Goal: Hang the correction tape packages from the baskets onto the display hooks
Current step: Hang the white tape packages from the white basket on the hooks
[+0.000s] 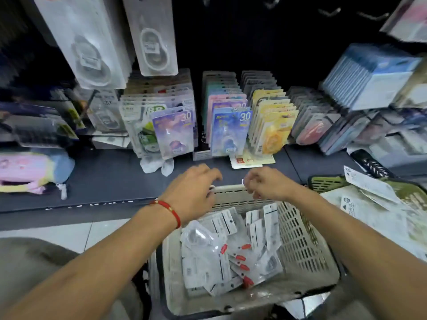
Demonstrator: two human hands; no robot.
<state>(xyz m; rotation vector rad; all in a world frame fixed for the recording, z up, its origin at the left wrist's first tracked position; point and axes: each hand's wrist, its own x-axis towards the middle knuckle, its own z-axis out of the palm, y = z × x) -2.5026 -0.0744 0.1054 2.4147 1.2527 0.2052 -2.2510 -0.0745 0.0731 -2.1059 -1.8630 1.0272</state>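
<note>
A beige plastic basket [300, 239] sits low in front of me. It holds several clear correction tape packages [208, 257] with red tabs, lying in a loose heap. My left hand [194, 188], with a red string on its wrist, curls its fingers over the basket's far rim. My right hand [265, 183] is curled on the same rim a little to the right. Two rows of clear packages [152, 38] hang from hooks at the upper left. Bare display hooks [328, 12] stick out of the dark back panel at the top right.
Rows of coloured tape cards [228, 130] stand upright on the dark shelf [111, 176] beyond the basket. A green basket [328, 182] with paper-backed packs lies to the right. Blue packs [369, 75] hang at the upper right. A pink pouch [25, 169] rests at the left.
</note>
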